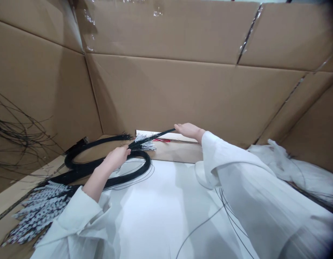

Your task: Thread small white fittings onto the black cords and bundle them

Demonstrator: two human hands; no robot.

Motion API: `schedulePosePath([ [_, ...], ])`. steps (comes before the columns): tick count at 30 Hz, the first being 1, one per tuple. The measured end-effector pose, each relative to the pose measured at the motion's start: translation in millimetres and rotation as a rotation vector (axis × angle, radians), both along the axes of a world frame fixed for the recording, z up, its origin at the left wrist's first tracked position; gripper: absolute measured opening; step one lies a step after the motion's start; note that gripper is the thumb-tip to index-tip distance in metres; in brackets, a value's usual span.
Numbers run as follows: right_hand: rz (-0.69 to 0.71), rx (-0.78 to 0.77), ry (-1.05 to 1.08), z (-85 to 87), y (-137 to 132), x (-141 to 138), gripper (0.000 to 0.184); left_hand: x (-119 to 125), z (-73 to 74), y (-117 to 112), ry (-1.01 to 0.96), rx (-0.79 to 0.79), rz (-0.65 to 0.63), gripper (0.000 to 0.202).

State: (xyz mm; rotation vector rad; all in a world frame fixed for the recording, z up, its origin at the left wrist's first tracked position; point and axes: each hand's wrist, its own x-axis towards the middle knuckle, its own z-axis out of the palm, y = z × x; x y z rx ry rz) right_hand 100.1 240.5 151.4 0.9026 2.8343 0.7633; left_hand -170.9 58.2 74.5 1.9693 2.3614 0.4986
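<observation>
Black wires (152, 137) in a thin bunch stretch between both hands in the head view, near the middle. The left hand (118, 157) is closed around the bunch at its 8 o'clock end. The right hand (188, 130) pinches the tip at 2 o'clock. The rest curls toward 9 o'clock, down to spotted tags (38, 212). The bunch looks light, bendy and quick to scatter, so gripping all strands together seems best. Cardboard walls (182, 93) stand behind.

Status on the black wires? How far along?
Done, it seems: a thick bundle lies coiled, its tagged ends fanned out. In hand: left hand and right hand stretch a thin bunch between them. Left: loose strands on the white sheet, plus a tangle at far left.
</observation>
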Motion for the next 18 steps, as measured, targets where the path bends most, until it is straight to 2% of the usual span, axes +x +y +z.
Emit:
schedulePosePath([
  [7,-0.045,-0.027,-0.009,10.6,-1.4,15.4,0.019,-6.0,-6.9,0.3,0.18,-0.052,0.051,0.035],
  [13,-0.052,-0.005,-0.02,21.5,-0.8,40.6,0.02,-23.3,-16.2,2.8,0.229,-0.124,0.074,0.035],
  [18,-0.083,0.028,-0.042,23.9,6.1,62.9,0.019,-34.3,-23.7,7.4,0.242,-0.152,0.071,0.037],
])
